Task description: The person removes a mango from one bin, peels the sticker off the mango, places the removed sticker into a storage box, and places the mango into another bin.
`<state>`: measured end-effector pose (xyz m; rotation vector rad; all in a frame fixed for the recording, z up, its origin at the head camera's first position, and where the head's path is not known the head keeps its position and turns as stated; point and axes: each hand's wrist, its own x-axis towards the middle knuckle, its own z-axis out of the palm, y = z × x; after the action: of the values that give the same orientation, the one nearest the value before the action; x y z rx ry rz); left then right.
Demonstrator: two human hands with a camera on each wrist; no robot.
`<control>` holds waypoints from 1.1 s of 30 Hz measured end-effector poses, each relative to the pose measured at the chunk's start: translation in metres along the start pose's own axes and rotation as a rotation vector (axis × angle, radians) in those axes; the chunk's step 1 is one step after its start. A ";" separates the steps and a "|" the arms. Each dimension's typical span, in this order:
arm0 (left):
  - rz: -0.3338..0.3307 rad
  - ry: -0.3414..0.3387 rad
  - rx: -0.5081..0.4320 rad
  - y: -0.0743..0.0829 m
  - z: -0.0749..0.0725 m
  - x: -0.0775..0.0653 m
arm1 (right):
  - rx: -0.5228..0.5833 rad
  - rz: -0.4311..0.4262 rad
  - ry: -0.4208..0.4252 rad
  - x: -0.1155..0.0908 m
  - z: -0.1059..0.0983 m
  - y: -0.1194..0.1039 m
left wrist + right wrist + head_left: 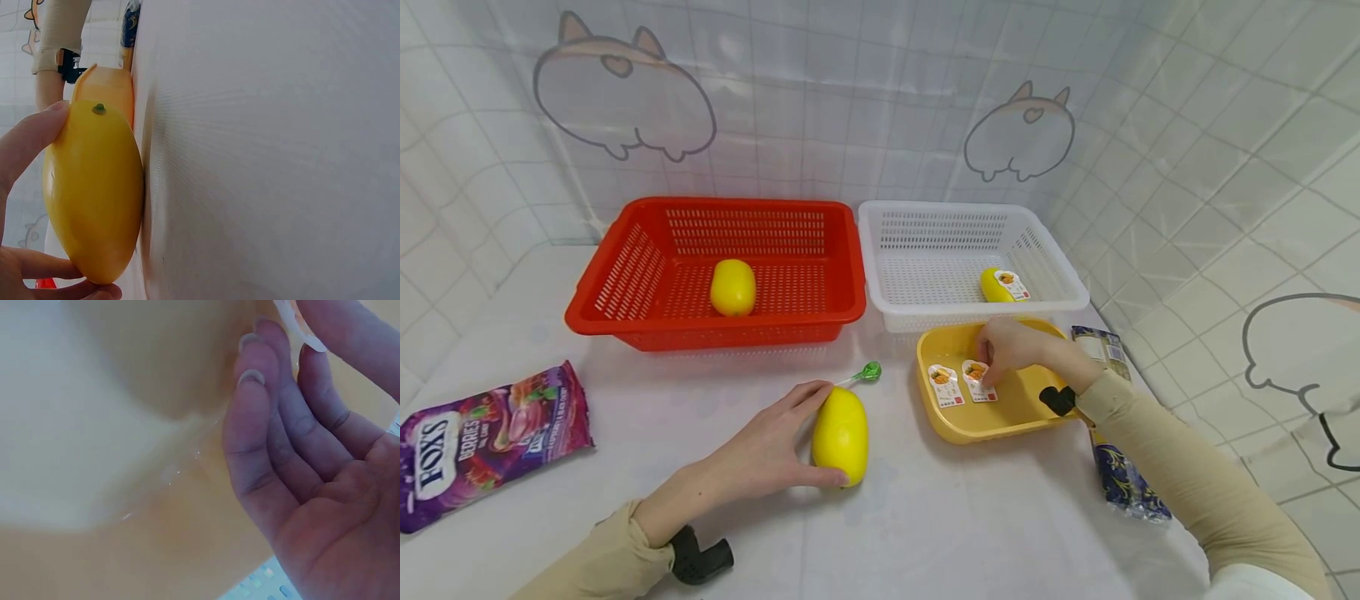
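My left hand grips a yellow mango on the white cloth, thumb at one end and fingers at the other. The left wrist view shows the mango's green stem end beside the thumb. Over on the right, my right hand reaches down into a yellow plastic basin. Its thumb and a finger pinch the edge of a white sticker label. In the head view that label, printed with orange fruit, lies by the thumb, and a similar label lies to its left.
Behind the hands stand a red basket holding one mango and a white basket holding a labelled mango. A green lollipop lies by the left fingers. Purple Foxs bag lies left; a dark blue packet lies right.
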<state>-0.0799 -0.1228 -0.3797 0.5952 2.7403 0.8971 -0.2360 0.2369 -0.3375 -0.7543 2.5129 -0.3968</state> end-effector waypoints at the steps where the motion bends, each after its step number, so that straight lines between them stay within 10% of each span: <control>1: -0.002 -0.001 0.000 0.000 0.000 0.000 | 0.002 0.006 -0.004 0.000 0.000 0.000; 33: -0.006 -0.008 -0.001 0.001 0.000 0.000 | -0.026 0.151 -0.059 0.001 0.003 0.010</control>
<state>-0.0799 -0.1221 -0.3793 0.5882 2.7329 0.8931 -0.2396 0.2437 -0.3440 -0.5728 2.5032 -0.2856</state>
